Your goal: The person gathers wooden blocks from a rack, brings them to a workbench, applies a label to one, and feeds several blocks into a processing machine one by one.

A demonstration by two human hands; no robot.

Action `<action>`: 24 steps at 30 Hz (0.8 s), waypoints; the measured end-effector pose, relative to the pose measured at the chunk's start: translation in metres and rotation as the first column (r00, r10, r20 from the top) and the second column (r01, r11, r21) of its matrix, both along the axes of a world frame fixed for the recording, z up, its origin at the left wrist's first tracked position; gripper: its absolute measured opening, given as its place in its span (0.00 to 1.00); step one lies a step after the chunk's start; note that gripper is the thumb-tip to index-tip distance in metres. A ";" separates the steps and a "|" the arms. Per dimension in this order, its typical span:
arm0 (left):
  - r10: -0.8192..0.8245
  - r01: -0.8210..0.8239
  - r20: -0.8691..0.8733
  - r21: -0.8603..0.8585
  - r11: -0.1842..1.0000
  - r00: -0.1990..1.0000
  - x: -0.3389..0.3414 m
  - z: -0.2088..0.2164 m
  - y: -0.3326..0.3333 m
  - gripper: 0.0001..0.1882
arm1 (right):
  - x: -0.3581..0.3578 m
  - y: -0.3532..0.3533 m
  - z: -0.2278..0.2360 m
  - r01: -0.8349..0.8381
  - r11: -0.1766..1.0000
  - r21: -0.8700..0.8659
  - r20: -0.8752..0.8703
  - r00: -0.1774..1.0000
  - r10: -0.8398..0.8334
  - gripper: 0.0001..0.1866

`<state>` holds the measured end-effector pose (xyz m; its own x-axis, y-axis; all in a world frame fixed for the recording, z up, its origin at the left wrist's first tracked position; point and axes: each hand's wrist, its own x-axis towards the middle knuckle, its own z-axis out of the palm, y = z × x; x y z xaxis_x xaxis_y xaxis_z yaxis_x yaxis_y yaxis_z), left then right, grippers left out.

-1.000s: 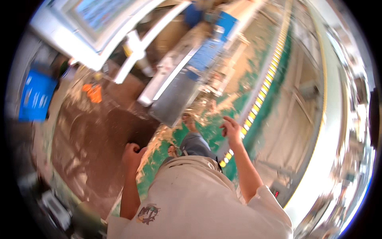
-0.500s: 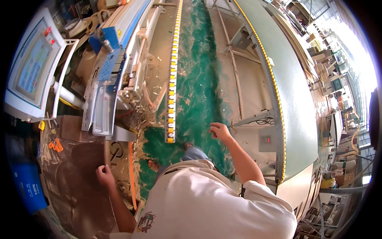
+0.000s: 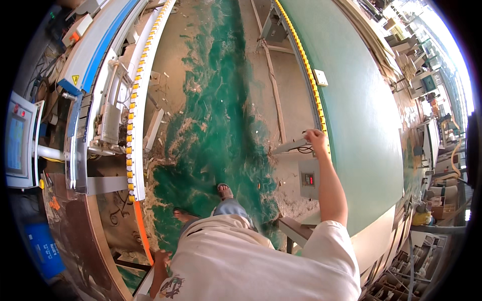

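Note:
My right hand (image 3: 316,139) hovers at the yellow roller edge (image 3: 314,89) of the long green-topped table (image 3: 356,130). Its fingers are loosely bent and apart, with no object visible in them; whether they touch the edge I cannot tell. Low on the left, my left hand (image 3: 161,257) hangs close to my body, beside an orange strip (image 3: 142,228). Its fingers are a little apart and hold nothing I can see; my shirt hides part of that forearm. Below the right hand, a grey control box (image 3: 308,179) with a red display is fixed under the table.
Green, dusty floor (image 3: 211,115) runs between the table and a white rail with yellow rollers (image 3: 136,110). Left of it are a blue-and-white machine (image 3: 103,45), a screen panel (image 3: 20,140) and a brown bench (image 3: 70,236). A blue box (image 3: 44,251) stands at far left.
The view has moved and turned to the right, toward the green-topped table. My right hand has gone from above the floor to the table's edge; my left hand has come away from the brown bench.

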<state>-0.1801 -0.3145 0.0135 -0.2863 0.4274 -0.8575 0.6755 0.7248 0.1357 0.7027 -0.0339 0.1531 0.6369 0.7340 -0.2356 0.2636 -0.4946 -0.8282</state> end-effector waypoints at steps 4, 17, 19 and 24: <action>-0.075 0.079 0.040 -0.118 0.990 0.996 0.011 0.000 0.012 0.23 | 0.068 0.004 0.028 0.089 0.987 0.131 0.277 0.953 -0.123 0.22; 0.091 -0.077 -0.027 0.328 0.942 0.996 0.070 0.084 0.085 0.36 | 0.205 0.028 -0.034 0.142 0.949 -0.282 0.692 0.715 0.099 0.34; 0.300 -0.305 0.057 0.136 0.943 0.952 0.138 0.125 0.125 0.38 | 0.211 0.013 -0.026 0.159 0.869 -0.468 0.642 0.737 0.210 0.33; -0.104 0.110 -0.076 0.075 0.991 0.992 0.067 0.068 0.043 0.35 | 0.191 0.023 -0.011 0.207 0.814 -0.542 0.378 0.926 0.017 0.29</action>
